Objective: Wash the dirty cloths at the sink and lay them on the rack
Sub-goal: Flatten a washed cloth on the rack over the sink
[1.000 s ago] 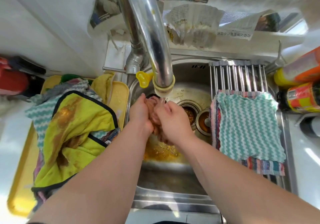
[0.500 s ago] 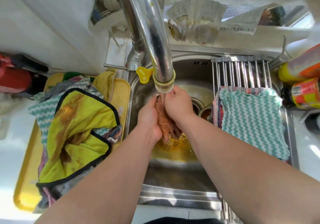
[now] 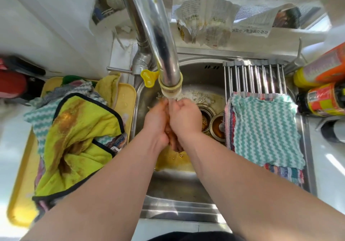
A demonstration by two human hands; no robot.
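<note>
The left hand (image 3: 158, 124) and right hand (image 3: 184, 118) are clenching a brown-stained cloth (image 3: 174, 143) between them, under water running from the tap (image 3: 158, 35) over the sink (image 3: 197, 72). A teal zigzag cloth (image 3: 265, 130) is lying flat on the rack (image 3: 255, 76) across the sink's right side. A stained yellow cloth (image 3: 80, 138) is topping a heap on the tray (image 3: 20, 194) on the left.

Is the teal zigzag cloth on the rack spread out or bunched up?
Spread out. The teal cloth lies flat across the rack, over a striped cloth.
</note>
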